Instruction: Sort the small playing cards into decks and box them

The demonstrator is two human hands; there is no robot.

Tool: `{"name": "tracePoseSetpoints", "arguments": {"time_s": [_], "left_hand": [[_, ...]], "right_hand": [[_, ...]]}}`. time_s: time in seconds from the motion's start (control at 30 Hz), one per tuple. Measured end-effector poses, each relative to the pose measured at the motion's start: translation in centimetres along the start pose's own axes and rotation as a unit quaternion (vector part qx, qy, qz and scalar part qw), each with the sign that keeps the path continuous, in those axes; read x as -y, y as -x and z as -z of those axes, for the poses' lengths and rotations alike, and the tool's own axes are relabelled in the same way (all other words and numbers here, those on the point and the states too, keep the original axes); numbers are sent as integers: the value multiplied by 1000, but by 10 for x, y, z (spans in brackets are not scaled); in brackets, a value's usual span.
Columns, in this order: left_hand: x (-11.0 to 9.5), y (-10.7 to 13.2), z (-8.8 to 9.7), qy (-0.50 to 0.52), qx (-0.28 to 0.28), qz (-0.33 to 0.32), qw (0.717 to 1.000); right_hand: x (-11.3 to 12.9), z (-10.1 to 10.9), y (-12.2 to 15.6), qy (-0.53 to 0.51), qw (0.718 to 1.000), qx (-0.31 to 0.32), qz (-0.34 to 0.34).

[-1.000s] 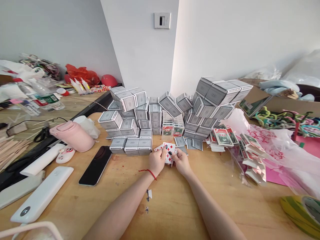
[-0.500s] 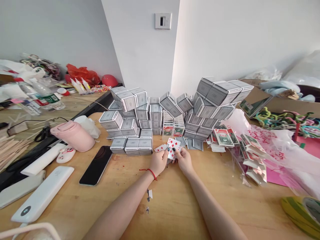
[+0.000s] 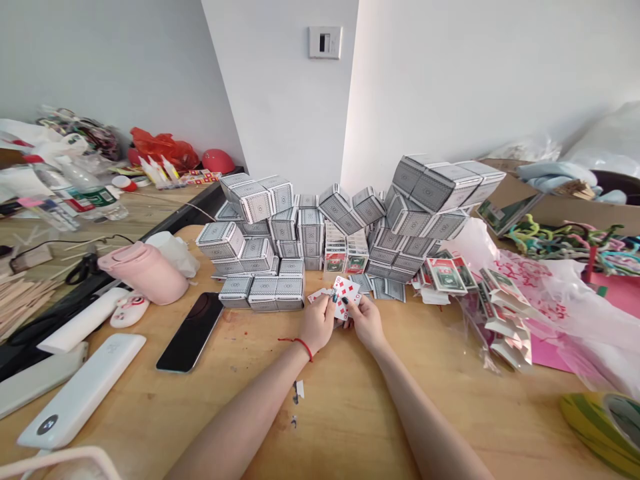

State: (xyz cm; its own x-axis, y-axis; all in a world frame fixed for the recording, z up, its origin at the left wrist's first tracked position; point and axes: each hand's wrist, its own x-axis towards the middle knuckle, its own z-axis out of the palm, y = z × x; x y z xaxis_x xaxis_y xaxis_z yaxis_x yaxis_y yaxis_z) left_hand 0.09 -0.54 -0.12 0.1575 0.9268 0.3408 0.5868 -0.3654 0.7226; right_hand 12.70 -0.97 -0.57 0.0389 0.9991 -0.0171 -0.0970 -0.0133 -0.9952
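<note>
While our left hand (image 3: 317, 323) is pinching a few red diamond cards (image 3: 346, 289) between thumb and fingers, our right hand (image 3: 369, 323) is pinching their right-hand side, its thumb pressing on the faces. We are holding these cards fanned towards us over the middle of the wooden table (image 3: 350, 407), just in front of some loose grey-backed cards (image 3: 390, 289), though we cannot tell whether our hands are touching the wood. Beyond them, folded card blocks (image 3: 277, 288) are standing in stacks, while a black-screened phone (image 3: 191, 332) is lying to our left.
</note>
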Motion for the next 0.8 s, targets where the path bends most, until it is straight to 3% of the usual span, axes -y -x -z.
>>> {"name": "tracePoseSetpoints", "arguments": {"time_s": [0.2, 0.43, 0.8], "left_hand": [[-2, -1, 2, -29, -56, 19, 998], [3, -3, 1, -49, -86, 46, 994], [7, -1, 3, -102, -50, -26, 993]], "right_hand": [[-1, -1, 1, 7, 1000, 8, -4], [-5, 1, -1, -61, 996, 68, -4], [1, -2, 2, -92, 993, 71, -25]]}}
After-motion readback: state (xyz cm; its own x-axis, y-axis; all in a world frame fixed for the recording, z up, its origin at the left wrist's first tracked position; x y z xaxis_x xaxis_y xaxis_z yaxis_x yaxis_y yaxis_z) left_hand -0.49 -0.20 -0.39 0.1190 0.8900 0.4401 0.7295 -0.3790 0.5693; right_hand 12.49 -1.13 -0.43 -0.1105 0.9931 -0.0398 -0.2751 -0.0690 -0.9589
